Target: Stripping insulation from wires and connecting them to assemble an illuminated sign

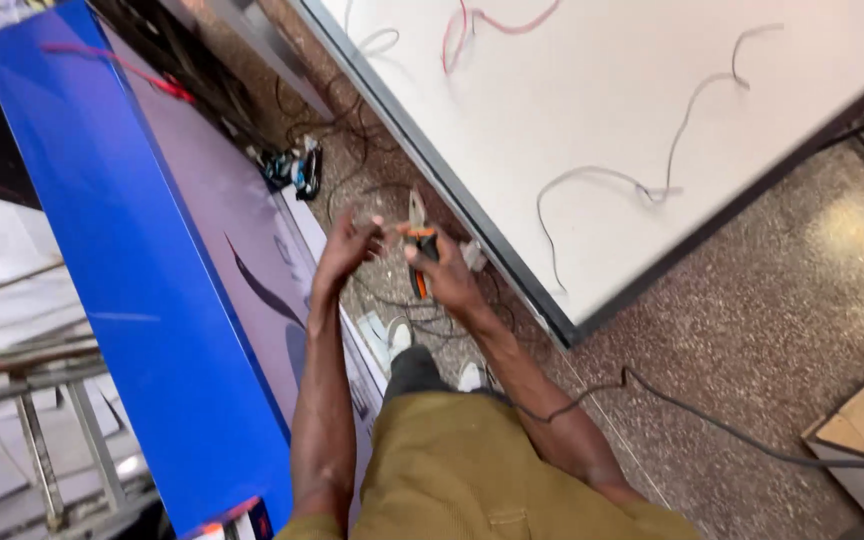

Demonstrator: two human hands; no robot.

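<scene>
My right hand [444, 272] grips a pair of pliers [418, 240] with orange and black handles, the metal jaws pointing up. My left hand [350, 243] is just left of the jaws, its fingertips pinched on a thin wire [384, 229] that runs toward the pliers. Both hands are held out in front of me above the speckled floor. My olive trousers [452, 470] fill the bottom of the view.
A large white panel [632, 110] with a dark frame lies on the floor to the right, with thin grey and red wires on it. A long blue-edged panel [122, 250] stands at the left. A black cable [712, 420] trails across the floor. Dark tools lie near the blue panel [297, 170].
</scene>
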